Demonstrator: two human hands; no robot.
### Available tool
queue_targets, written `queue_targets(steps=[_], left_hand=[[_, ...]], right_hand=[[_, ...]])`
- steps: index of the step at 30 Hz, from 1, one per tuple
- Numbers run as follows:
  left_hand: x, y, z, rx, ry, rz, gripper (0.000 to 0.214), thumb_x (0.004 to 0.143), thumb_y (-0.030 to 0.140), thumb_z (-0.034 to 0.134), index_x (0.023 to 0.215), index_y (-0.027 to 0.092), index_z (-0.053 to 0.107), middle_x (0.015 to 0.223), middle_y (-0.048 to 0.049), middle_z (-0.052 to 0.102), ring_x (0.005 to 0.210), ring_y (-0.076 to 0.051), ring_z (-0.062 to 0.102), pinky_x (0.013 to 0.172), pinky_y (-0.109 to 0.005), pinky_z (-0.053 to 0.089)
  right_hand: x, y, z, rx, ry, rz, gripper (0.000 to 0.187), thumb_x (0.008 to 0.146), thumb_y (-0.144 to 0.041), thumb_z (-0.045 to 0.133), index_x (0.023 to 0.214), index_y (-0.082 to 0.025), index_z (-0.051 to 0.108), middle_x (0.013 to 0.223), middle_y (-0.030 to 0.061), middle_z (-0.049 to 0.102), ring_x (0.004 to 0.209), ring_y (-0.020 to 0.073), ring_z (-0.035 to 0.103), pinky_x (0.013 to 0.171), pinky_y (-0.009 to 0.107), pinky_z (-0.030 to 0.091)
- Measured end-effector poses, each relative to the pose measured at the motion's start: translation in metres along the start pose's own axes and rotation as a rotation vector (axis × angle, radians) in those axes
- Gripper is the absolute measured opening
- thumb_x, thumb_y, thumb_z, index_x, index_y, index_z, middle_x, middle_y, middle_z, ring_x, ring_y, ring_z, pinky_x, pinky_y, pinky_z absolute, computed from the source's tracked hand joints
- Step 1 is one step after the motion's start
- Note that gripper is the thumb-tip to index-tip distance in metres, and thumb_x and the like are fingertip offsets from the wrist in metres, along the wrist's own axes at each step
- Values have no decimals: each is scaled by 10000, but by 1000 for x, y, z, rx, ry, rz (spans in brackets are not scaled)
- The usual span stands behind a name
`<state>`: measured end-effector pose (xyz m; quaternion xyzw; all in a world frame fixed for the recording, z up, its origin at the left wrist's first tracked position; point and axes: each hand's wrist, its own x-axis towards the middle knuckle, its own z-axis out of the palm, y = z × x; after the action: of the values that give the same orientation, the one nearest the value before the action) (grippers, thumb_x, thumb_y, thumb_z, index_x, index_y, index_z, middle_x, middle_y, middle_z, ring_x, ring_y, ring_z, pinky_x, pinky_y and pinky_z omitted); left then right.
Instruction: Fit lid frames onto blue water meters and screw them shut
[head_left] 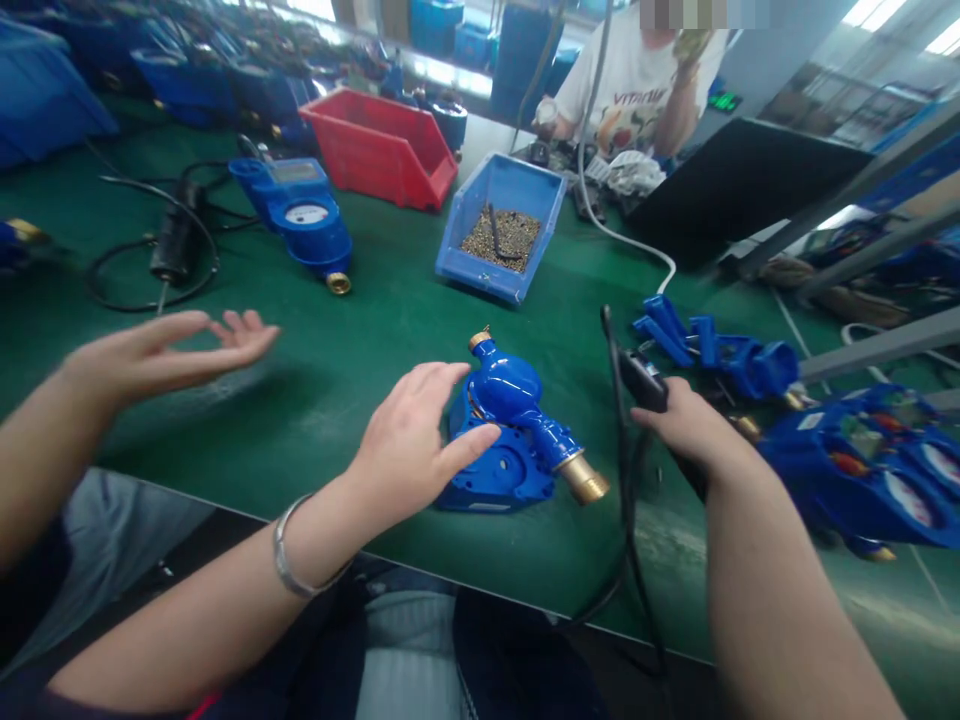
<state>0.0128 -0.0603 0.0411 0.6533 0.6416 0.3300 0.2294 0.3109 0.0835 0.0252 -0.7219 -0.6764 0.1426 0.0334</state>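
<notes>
I'm looking at a glossy blue-enamelled metal meter body, smooth, with a shiny brass threaded end. Matt green felt-like mat under it, slightly fuzzy. Black matt plastic tool, rubbery cord. Blue plastic bin, dull finish. Polished metal bangle.

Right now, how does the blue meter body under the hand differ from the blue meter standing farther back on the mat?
The meter body lies on its side near the table edge with no dial showing; the far meter sits dial-up, its white face visible. The left hand touches the meter body; nothing touches the far meter. The right hand holds a black corded tool. Both meters are glossy blue with brass fittings, on the green mat.
</notes>
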Motion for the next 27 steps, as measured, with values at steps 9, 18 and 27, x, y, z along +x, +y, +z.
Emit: queue_targets(steps=[9,18,27], left_hand=[[42,60,46,285,-550,707,472,828,559,523,962,129,663,955,-125,645,989,-281,569,999,-438,303],[33,41,33,88,-444,587,227,810,324,551,852,121,644,853,-89,595,857,-224,532,831,-360,391],[12,20,0,-98,-407,483,124,768,201,495,838,154,586,919,-65,567,892,-186,505,830,-324,414]], right_hand=[[-62,-28,-6,-43,-19,-34,355,802,-166,527,1149,-108,563,1129,190,566,1086,331,543,939,466,427],[-143,-54,41,1092,-221,-147,370,714,-257,656,996,-209,421,1004,80,610,920,202,638,831,373,538],[-151,-94,84,1093,-467,-387,554,732,-220,684,1231,-185,446,1265,93,538,1175,252,510,1024,430,397]])
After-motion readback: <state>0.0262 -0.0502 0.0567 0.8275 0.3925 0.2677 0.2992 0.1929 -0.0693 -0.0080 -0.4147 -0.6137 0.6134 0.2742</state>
